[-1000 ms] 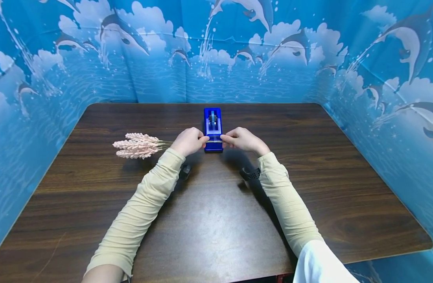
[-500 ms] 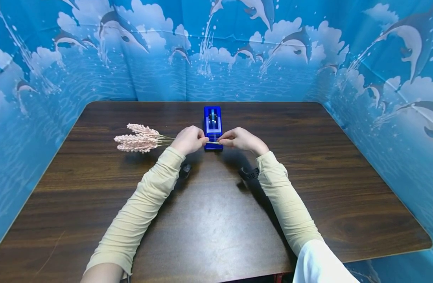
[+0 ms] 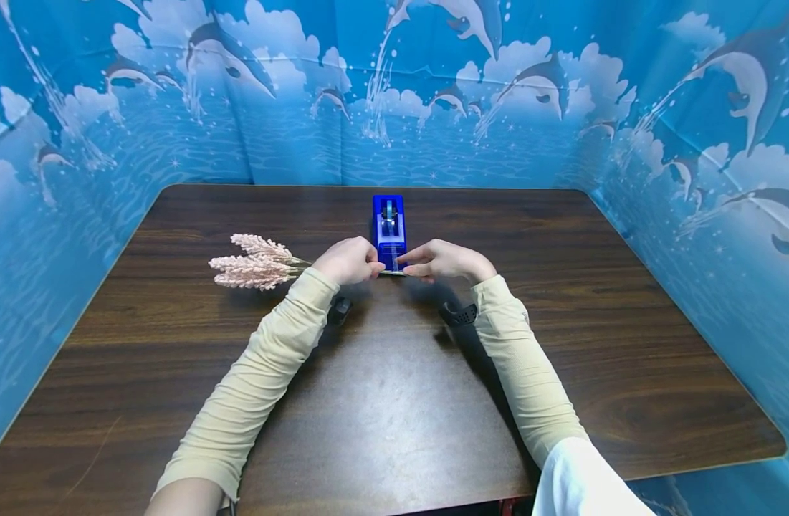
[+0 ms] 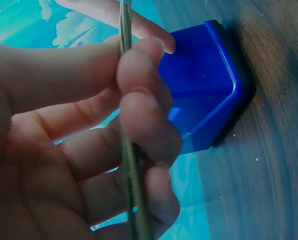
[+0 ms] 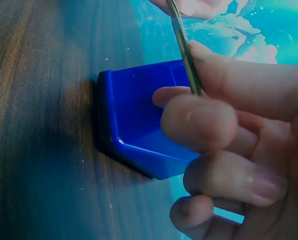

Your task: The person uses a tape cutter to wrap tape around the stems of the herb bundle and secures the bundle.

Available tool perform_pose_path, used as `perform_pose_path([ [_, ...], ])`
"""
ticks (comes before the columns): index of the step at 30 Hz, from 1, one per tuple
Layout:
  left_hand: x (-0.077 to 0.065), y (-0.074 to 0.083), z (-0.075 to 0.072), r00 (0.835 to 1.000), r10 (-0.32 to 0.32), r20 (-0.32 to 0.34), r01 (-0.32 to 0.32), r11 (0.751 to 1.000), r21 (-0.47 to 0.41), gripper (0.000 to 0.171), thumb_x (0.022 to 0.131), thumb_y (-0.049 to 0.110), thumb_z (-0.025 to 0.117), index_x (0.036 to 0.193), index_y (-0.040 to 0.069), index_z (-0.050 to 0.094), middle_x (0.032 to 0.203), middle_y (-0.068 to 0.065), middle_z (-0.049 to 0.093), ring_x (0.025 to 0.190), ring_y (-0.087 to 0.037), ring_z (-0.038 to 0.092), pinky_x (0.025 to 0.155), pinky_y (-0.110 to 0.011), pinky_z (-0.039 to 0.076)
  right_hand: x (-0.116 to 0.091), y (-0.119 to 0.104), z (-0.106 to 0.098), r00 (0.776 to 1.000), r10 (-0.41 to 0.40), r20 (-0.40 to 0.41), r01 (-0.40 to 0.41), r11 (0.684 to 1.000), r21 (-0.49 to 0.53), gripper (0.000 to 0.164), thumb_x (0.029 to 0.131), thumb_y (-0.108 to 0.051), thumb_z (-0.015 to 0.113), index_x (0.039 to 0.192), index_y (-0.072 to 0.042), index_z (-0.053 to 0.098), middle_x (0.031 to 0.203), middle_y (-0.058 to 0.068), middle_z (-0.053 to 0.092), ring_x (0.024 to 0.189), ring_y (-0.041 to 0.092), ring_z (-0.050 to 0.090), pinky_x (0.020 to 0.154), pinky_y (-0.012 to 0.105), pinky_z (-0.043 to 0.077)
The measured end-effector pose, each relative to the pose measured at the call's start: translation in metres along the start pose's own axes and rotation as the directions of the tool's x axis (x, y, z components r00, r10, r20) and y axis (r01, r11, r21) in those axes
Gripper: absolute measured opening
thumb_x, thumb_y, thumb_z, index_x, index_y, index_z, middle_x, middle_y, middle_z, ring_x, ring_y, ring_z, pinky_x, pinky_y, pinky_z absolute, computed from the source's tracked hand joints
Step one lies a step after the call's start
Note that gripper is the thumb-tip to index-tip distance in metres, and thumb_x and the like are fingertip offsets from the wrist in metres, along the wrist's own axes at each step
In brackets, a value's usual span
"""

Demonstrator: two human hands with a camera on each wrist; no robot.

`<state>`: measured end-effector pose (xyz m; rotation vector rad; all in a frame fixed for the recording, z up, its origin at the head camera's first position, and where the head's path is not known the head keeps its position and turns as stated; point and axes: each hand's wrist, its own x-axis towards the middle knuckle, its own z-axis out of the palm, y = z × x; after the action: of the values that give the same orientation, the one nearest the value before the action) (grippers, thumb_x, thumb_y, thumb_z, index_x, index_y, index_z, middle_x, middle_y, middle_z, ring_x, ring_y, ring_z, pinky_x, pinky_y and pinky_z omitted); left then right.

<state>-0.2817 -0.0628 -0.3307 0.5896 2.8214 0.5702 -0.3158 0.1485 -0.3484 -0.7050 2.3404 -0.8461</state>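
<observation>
A bunch of pale pink flower sprigs [image 3: 255, 272] points left, its thin stems running through my left hand [image 3: 347, 261]. The left thumb and curled fingers grip the green-brown stems [image 4: 125, 30] in the left wrist view. My right hand [image 3: 451, 259] pinches the stem ends between thumb and a finger, while its index finger reaches toward the front of a blue tape dispenser [image 3: 389, 218]. In the right wrist view the stem [image 5: 186, 55] runs up from the right fingertips toward the left hand. Both hands are right at the dispenser's front end, partly hiding it.
The dispenser stands on a dark wood-grain table [image 3: 594, 322] near its back edge. A blue dolphin-print curtain [image 3: 291, 143] closes off the back and sides. Black bands [image 3: 458, 314] sit at the wrists.
Both hands have come nearer to me with the stems, from over the dispenser to its front end. The right index finger has spread away from the thumb toward the dispenser.
</observation>
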Motion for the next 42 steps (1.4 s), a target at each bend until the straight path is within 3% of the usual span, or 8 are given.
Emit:
perform_pose_path([
  [4, -0.0002, 0.0008, 0.0015, 1.0, -0.013, 0.009, 0.013, 1.0, -0.011, 0.027, 0.094, 0.022, 0.061, 0.078, 0.002, 0.07, 0.059, 0.004, 0.058, 0.063, -0.013, 0.051, 0.06, -0.024, 0.037, 0.0012, 0.0038, 0.0001, 0.999, -0.036, -0.011, 0.035, 0.998, -0.044, 0.028, 0.099, -0.022, 0.055, 0.106, 0.0, 0.071, 0.062, 0.0, 0.05, 0.065, 0.023, 0.049, 0.063, 0.026, 0.037],
  [8, 0.0002, 0.0005, 0.0009, 1.0, -0.019, -0.001, 0.019, 1.0, -0.009, 0.028, 0.092, 0.022, 0.063, 0.07, 0.005, 0.067, 0.058, 0.005, 0.055, 0.062, -0.014, 0.051, 0.059, -0.025, 0.037, 0.0007, 0.0033, -0.001, 0.998, -0.056, -0.019, 0.055, 0.996, -0.071, 0.032, 0.099, -0.024, 0.056, 0.089, 0.002, 0.071, 0.063, -0.002, 0.052, 0.067, 0.026, 0.05, 0.059, 0.025, 0.034],
  [17, 0.002, -0.0023, 0.0013, 0.999, -0.034, -0.031, 0.034, 0.999, -0.01, 0.025, 0.088, 0.024, 0.069, 0.067, 0.011, 0.063, 0.063, 0.004, 0.053, 0.064, -0.016, 0.05, 0.06, -0.027, 0.039, -0.0007, 0.0006, -0.0017, 0.997, -0.057, -0.049, 0.053, 0.995, -0.087, 0.03, 0.096, -0.025, 0.06, 0.089, 0.002, 0.069, 0.064, -0.003, 0.054, 0.066, 0.026, 0.05, 0.056, 0.025, 0.031],
  [25, 0.0026, -0.0041, 0.0018, 0.997, -0.038, -0.071, 0.037, 0.999, -0.026, 0.02, 0.083, 0.026, 0.074, 0.075, 0.008, 0.069, 0.078, -0.004, 0.068, 0.076, -0.021, 0.06, 0.076, -0.037, 0.049, 0.0018, 0.0028, 0.0, 0.995, -0.053, -0.09, 0.048, 0.997, -0.059, 0.026, 0.094, -0.023, 0.064, 0.087, 0.002, 0.066, 0.061, -0.002, 0.057, 0.066, 0.024, 0.056, 0.058, 0.025, 0.039],
  [29, 0.0032, -0.005, 0.0011, 0.996, -0.049, -0.078, 0.046, 0.998, -0.04, 0.021, 0.082, 0.027, 0.074, 0.075, 0.008, 0.069, 0.08, -0.005, 0.069, 0.077, -0.022, 0.06, 0.078, -0.038, 0.049, 0.0024, 0.0024, 0.0005, 0.995, -0.049, -0.085, 0.045, 0.998, -0.054, 0.025, 0.095, -0.022, 0.062, 0.085, 0.001, 0.064, 0.061, -0.001, 0.057, 0.063, 0.021, 0.056, 0.061, 0.029, 0.045],
  [36, 0.0054, -0.0073, 0.0024, 0.994, -0.066, -0.088, 0.062, 0.997, -0.043, 0.021, 0.081, 0.026, 0.076, 0.075, 0.008, 0.068, 0.081, -0.006, 0.068, 0.079, -0.023, 0.06, 0.078, -0.038, 0.048, 0.0056, 0.0054, 0.0021, 0.999, -0.041, -0.03, 0.041, 0.999, 0.0, 0.038, 0.103, -0.025, 0.047, 0.09, 0.007, 0.064, 0.063, -0.001, 0.056, 0.06, 0.017, 0.053, 0.063, 0.034, 0.048],
  [42, 0.007, -0.0072, 0.0025, 0.994, -0.06, -0.095, 0.054, 0.996, -0.065, 0.021, 0.08, 0.023, 0.077, 0.076, 0.007, 0.064, 0.079, -0.006, 0.064, 0.078, -0.024, 0.058, 0.076, -0.037, 0.047, 0.0042, 0.0038, 0.0007, 0.996, -0.037, -0.086, 0.037, 0.999, -0.001, 0.033, 0.1, -0.021, 0.052, 0.087, 0.007, 0.064, 0.062, -0.002, 0.053, 0.058, 0.013, 0.049, 0.059, 0.029, 0.042],
])
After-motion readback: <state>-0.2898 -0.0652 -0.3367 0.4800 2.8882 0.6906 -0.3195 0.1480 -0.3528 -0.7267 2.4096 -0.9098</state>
